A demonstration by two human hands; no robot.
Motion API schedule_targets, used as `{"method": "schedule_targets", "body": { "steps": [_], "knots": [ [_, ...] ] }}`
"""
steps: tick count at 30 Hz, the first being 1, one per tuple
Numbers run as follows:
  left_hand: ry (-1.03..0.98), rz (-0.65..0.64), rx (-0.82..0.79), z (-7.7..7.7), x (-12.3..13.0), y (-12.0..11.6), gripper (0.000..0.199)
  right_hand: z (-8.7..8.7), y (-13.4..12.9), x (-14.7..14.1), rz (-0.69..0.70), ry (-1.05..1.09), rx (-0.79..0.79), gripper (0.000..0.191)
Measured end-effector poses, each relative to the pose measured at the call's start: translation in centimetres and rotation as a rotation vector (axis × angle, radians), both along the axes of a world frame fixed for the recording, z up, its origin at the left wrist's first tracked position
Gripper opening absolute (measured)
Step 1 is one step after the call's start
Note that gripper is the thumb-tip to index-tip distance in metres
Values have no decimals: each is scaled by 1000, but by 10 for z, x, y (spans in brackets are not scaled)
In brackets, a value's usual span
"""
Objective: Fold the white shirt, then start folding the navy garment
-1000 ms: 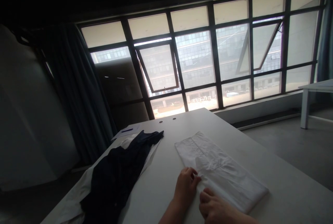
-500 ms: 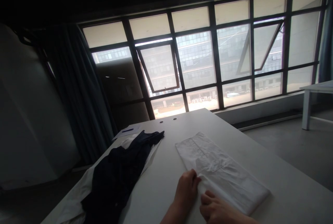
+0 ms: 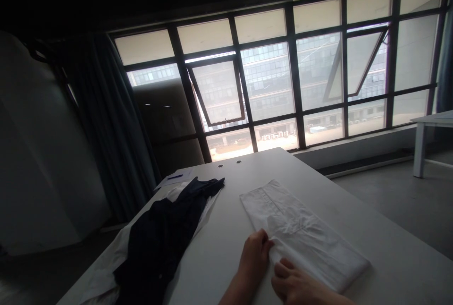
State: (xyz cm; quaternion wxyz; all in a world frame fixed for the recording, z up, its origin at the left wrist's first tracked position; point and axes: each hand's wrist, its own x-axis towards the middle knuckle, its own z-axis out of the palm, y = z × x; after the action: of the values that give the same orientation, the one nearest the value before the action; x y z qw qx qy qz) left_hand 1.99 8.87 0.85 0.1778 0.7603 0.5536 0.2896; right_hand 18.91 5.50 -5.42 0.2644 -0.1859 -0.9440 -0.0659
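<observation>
A white cloth (image 3: pixel 304 229), folded into a long flat rectangle with wrinkles in its middle, lies on the white table (image 3: pixel 233 187). My left hand (image 3: pixel 256 253) is closed on the cloth's near left edge, thumb and fingers pinched together. Just to its right, my right hand (image 3: pixel 290 281) has its fingers curled in and closed at the same edge, nearer to me. The fingertips of both hands are partly hidden.
Dark blue clothing (image 3: pixel 159 234) lies heaped over white fabric (image 3: pixel 102 267) on the table's left side. Behind it are papers with a pen (image 3: pixel 175 176). Windows line the far wall, and another white table (image 3: pixel 420 149) stands at the right.
The whole view has shifted very slightly. Both hands stay at the cloth's edge, and the cloth looks the same.
</observation>
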Motion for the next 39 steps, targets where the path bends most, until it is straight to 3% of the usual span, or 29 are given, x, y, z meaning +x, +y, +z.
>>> {"method": "schedule_targets", "body": {
  "steps": [7, 11, 14, 19, 21, 24, 29, 34, 37, 39],
  "knots": [
    [52, -2, 18, 4, 1, -3, 8, -21, 13, -5, 29, -31, -30, 51],
    [86, 8, 52, 6, 3, -3, 19, -30, 16, -2, 55, -14, -20, 47],
    [149, 13, 44, 8, 4, -2, 24, -17, 10, 1, 59, -21, -10, 35],
    [263, 20, 42, 13, 5, -3, 20, 40, -7, 17, -4, 37, -255, 13],
    [310, 52, 41, 10, 5, -4, 24, 55, -10, 29, -179, 90, -354, 30],
    [353, 126, 51, 1, 5, -3, 31, 57, -8, 45, -367, 101, -430, 58],
    [302, 205, 217, 0, 4, -5, 29, 52, -3, 56, -378, 24, -553, 72],
    [145, -22, 469, 20, 8, -23, 21, 70, 6, 63, -352, 24, -576, 51],
    [134, -314, 469, 22, 17, -36, 16, 67, 22, 72, -432, 74, -528, 45],
    [182, -526, 387, 22, 23, -41, 33, 58, 33, 79, -572, 87, -495, 49]
  ]
}}
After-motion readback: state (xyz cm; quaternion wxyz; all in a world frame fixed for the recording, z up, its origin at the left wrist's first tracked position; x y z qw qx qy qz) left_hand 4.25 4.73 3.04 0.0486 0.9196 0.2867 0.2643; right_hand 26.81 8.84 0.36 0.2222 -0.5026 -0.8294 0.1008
